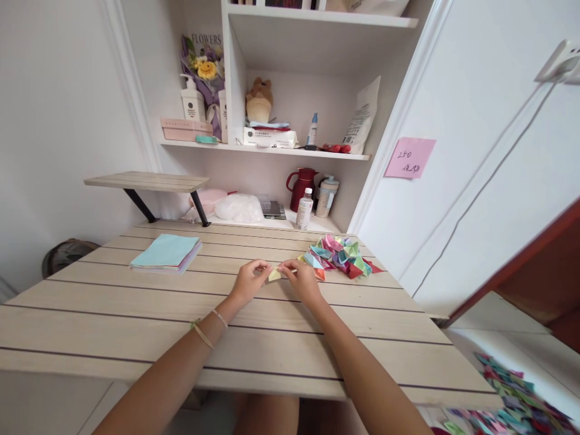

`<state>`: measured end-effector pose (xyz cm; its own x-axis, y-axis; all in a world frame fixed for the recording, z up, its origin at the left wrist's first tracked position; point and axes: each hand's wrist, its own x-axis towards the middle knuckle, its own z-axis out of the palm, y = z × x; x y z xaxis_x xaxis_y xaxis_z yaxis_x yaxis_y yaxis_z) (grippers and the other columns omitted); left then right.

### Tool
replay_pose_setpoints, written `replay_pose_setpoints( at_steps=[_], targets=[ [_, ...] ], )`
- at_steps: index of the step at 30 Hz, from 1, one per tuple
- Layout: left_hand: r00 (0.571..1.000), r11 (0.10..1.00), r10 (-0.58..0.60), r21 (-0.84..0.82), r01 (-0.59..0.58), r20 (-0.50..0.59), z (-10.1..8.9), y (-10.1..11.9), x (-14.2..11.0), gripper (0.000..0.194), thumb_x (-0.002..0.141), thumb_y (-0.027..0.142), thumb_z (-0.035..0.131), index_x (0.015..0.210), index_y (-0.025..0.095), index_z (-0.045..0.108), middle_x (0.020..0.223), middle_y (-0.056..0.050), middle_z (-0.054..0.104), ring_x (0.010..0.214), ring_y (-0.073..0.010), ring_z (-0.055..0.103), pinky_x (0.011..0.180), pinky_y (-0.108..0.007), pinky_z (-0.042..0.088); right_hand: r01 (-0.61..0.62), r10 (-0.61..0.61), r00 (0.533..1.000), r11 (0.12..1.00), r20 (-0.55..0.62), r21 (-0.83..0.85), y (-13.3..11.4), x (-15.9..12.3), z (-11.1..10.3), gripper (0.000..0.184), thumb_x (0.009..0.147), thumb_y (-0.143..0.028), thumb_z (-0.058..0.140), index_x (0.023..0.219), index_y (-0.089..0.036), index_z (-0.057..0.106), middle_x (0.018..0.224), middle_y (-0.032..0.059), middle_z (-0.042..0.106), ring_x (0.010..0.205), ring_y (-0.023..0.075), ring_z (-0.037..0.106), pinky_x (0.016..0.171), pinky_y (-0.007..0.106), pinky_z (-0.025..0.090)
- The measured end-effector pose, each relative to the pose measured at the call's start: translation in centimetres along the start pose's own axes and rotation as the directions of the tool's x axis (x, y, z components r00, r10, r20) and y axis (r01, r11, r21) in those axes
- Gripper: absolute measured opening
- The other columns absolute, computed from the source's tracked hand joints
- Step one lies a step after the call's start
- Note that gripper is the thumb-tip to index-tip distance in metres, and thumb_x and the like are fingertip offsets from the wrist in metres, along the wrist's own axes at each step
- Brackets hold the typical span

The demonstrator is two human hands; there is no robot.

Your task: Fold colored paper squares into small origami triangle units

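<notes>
Between my two hands, just above the middle of the table, is a small piece of folded yellow paper (274, 275). My left hand (251, 280) pinches its left side between thumb and finger. On the other side, my right hand (301, 279) grips the paper the same way, its fingers hiding part of it. A heap of folded coloured paper pieces (339, 255) lies just to the right of my right hand. Off to the left sits a stack of square paper sheets (167, 251), light blue on top.
A small raised shelf (149, 180) on black legs stands at the back left of the table (254, 350). Behind are a plastic bottle (304, 209), a red jug (302, 188) and a tumbler (327, 197). Many folded papers (516, 396) lie on the floor at right.
</notes>
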<state>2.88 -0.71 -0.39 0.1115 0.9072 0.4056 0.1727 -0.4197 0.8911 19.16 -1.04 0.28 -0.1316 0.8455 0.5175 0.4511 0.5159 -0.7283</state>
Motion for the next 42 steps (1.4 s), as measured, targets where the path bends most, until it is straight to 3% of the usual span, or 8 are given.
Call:
replay_pose_setpoints(
  at_steps=[6, 13, 21, 25, 28, 33, 39, 42],
  targets=[
    [0.997, 0.988, -0.068, -0.137, 0.064, -0.024, 0.1, 0.2, 0.1, 0.025, 0.065, 0.037, 0.062, 0.072, 0.013, 0.064, 0.072, -0.005, 0.064, 0.068, -0.0166, 0.059, 0.05, -0.023, 0.05, -0.021, 0.021, 1.0, 0.999, -0.005, 0.051, 0.0, 0.0, 0.0, 0.015, 0.077, -0.028, 0.053, 0.074, -0.017, 0.063, 0.074, 0.0038, 0.067, 0.067, 0.0159, 0.06, 0.064, 0.027, 0.047],
    [0.999, 0.996, -0.044, -0.076, 0.043, -0.011, -0.1, 0.4, 0.1, 0.024, 0.067, 0.036, 0.06, 0.074, 0.013, 0.064, 0.071, -0.005, 0.063, 0.064, -0.0153, 0.058, 0.052, -0.023, 0.049, 0.001, 0.0, 1.0, 0.999, -0.011, 0.046, 0.3, 0.0, 0.0, 0.012, 0.075, -0.027, 0.057, 0.077, -0.018, 0.065, 0.078, 0.0045, 0.067, 0.071, 0.0171, 0.061, 0.067, 0.028, 0.048],
    [0.989, 0.963, 0.138, 0.226, -0.148, 0.06, -0.5, 0.9, -0.1, 0.017, 0.072, 0.032, 0.056, 0.075, 0.017, 0.066, 0.077, -0.005, 0.065, 0.073, -0.0157, 0.058, 0.06, -0.024, 0.045, 0.147, -0.141, 0.986, 0.987, 0.088, -0.067, 0.2, -0.2, -0.3, 0.009, 0.075, -0.022, 0.057, 0.075, -0.02, 0.065, 0.074, 0.0032, 0.064, 0.07, 0.0149, 0.058, 0.062, 0.025, 0.046],
    [0.98, 0.939, 0.183, 0.281, -0.197, 0.076, -0.6, 1.1, -0.1, 0.014, 0.072, 0.03, 0.057, 0.067, 0.019, 0.065, 0.072, -0.004, 0.064, 0.074, -0.0163, 0.056, 0.063, -0.025, 0.043, 0.134, -0.121, 0.986, 0.984, 0.113, -0.121, -0.1, -0.4, -0.1, 0.009, 0.075, -0.021, 0.056, 0.075, -0.021, 0.066, 0.082, 0.004, 0.063, 0.074, 0.0152, 0.058, 0.063, 0.026, 0.045],
    [0.989, 0.972, 0.15, 0.182, -0.145, -0.013, -0.5, 0.8, 0.0, 0.015, 0.072, 0.031, 0.056, 0.069, 0.018, 0.062, 0.072, -0.003, 0.063, 0.072, -0.016, 0.057, 0.064, -0.025, 0.044, 0.085, -0.076, 0.994, 0.99, 0.084, -0.116, -0.1, -0.5, 0.1, 0.01, 0.074, -0.022, 0.056, 0.074, -0.021, 0.065, 0.084, 0.0041, 0.062, 0.076, 0.0162, 0.057, 0.063, 0.026, 0.045],
    [0.994, 0.99, -0.04, -0.137, 0.026, -0.098, 0.0, 0.1, 0.3, 0.021, 0.07, 0.037, 0.058, 0.072, 0.015, 0.057, 0.071, -0.002, 0.061, 0.069, -0.0145, 0.058, 0.068, -0.026, 0.046, 0.034, -0.03, 0.997, 0.997, 0.07, -0.062, -0.1, -0.5, 0.5, 0.011, 0.075, -0.022, 0.053, 0.073, -0.018, 0.063, 0.076, 0.0037, 0.063, 0.074, 0.0165, 0.057, 0.067, 0.028, 0.045],
    [0.987, 0.909, -0.115, -0.388, 0.15, 0.113, 0.0, 0.5, 0.3, 0.028, 0.068, 0.033, 0.063, 0.086, 0.014, 0.055, 0.096, -0.011, 0.063, 0.088, -0.0179, 0.059, 0.078, -0.031, 0.046, 0.041, -0.04, 0.999, 0.999, 0.034, -0.011, 0.0, -0.4, 0.4, 0.012, 0.076, -0.021, 0.05, 0.077, -0.017, 0.061, 0.084, 0.0058, 0.063, 0.078, 0.0168, 0.057, 0.068, 0.028, 0.047],
    [0.969, 0.902, -0.089, -0.394, 0.177, 0.231, -0.4, 0.6, 0.4, 0.052, 0.057, 0.022, 0.073, 0.104, 0.015, 0.052, 0.106, -0.013, 0.06, 0.098, -0.0206, 0.056, 0.085, -0.034, 0.043, 0.022, -0.022, 1.0, 0.999, 0.014, 0.026, 0.2, -0.2, 0.0, 0.011, 0.076, -0.022, 0.05, 0.076, -0.017, 0.06, 0.085, 0.0063, 0.063, 0.081, 0.0167, 0.058, 0.067, 0.027, 0.047]
  ],
)
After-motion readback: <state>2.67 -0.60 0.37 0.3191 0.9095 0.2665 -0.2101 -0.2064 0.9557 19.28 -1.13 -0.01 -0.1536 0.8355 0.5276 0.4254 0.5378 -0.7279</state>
